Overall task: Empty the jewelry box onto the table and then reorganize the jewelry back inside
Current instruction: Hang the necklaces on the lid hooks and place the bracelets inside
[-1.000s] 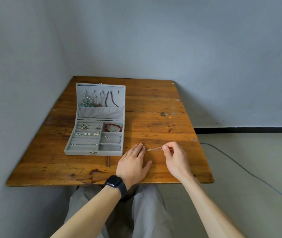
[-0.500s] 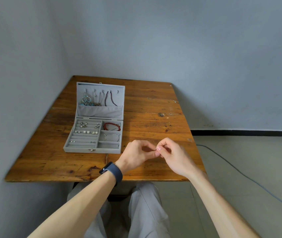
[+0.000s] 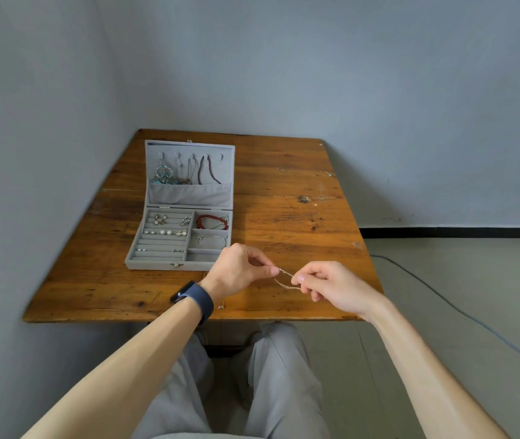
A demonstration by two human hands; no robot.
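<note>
An open grey jewelry box (image 3: 157, 264) stands on the wooden table (image 3: 284, 217), left of centre. Its lid holds hanging necklaces (image 3: 185, 172). The tray holds earrings in ring rows (image 3: 165, 226), a red bead bracelet (image 3: 212, 221) and a thin bangle (image 3: 214, 239). My left hand (image 3: 239, 270) and my right hand (image 3: 331, 285) each pinch one end of a thin silver chain (image 3: 285, 280), held just above the table's front part, right of the box. The chain sags in a loop between them.
Grey walls close in the table at the left and the back. A grey cable (image 3: 442, 299) runs over the floor at the right. My legs (image 3: 271, 375) are under the table's front edge.
My left hand lay flat on the table, then rose and met the right hand. Now the hands have drawn apart, with the chain stretched between them.
</note>
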